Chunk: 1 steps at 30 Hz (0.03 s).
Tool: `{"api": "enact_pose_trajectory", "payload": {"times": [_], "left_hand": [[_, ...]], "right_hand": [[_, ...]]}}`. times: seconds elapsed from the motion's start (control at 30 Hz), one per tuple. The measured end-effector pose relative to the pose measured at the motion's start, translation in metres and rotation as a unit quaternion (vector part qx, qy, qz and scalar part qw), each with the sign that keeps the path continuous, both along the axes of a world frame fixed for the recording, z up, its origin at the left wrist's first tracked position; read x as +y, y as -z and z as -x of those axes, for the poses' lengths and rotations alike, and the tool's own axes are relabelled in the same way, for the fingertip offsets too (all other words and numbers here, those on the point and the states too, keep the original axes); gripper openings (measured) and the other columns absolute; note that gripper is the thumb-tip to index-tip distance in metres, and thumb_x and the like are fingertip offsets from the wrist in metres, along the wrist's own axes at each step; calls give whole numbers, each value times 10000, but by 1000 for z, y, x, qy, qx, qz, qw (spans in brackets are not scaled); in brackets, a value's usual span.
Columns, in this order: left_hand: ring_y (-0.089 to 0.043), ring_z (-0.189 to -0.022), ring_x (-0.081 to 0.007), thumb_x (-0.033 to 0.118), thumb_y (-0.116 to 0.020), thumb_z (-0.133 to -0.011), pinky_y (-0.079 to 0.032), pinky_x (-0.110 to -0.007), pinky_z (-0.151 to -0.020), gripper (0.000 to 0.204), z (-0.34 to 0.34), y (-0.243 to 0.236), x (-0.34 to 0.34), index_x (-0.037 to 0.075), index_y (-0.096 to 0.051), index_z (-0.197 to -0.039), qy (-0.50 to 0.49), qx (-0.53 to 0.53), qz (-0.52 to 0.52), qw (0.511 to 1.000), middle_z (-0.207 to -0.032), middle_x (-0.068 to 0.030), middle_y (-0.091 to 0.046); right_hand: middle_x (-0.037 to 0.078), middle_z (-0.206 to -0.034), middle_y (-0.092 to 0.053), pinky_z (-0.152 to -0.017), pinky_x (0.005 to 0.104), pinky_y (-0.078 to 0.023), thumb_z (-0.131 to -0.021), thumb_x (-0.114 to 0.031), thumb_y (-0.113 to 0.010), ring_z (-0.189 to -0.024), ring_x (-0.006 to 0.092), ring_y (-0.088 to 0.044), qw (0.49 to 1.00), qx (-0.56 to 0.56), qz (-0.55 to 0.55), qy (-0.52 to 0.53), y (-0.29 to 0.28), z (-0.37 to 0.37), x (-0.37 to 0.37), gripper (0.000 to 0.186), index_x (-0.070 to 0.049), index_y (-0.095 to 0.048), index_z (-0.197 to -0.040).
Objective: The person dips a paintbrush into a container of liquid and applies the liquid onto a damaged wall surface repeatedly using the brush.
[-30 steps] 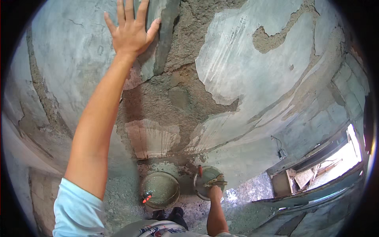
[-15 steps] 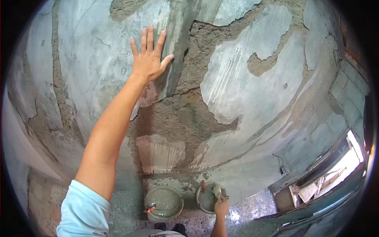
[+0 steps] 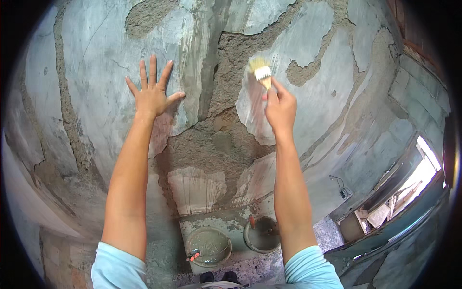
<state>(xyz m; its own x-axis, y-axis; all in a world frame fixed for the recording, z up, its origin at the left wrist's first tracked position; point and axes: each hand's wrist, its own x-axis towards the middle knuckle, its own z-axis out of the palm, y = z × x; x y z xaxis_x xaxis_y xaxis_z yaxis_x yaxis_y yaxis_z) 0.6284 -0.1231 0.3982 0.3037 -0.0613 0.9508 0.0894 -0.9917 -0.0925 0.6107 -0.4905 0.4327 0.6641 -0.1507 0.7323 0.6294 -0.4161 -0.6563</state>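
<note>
Up from the buckets the right hand has been lifted, and a brush is now pressed to the wall where half a second ago it was down by the floor. Fingers are wrapped tight around the brush handle, thumb laid along it, pale bristles fanned upward and touching a wet, shiny patch of smooth grey plaster. Just left of the bristles, a rough band of bare mortar is seen. The left hand is kept flat on the wall, a little lower in the picture than before, fingers spread wide, nothing held, palm on the smooth coat beside the mortar strip. Below, between the forearms, two round buckets are set side by side on the floor: a left bucket of grey mix and a right bucket with a red-handled tool standing in it.
</note>
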Motion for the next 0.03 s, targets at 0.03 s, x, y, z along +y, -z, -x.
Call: {"api": "enact_pose_trajectory", "payload": {"times": [0.03], "left_hand": [[106, -1615, -370, 938, -515, -765, 49, -800, -1172, 1081, 20, -21, -37, 495, -89, -1655, -122, 217, 69, 966, -1774, -17, 86]], "right_hand": [[129, -929, -798, -760, 360, -562, -1008, -216, -572, -802, 215, -760, 998, -28, 35, 48, -16, 3, -3, 435, -79, -655, -1412]]}}
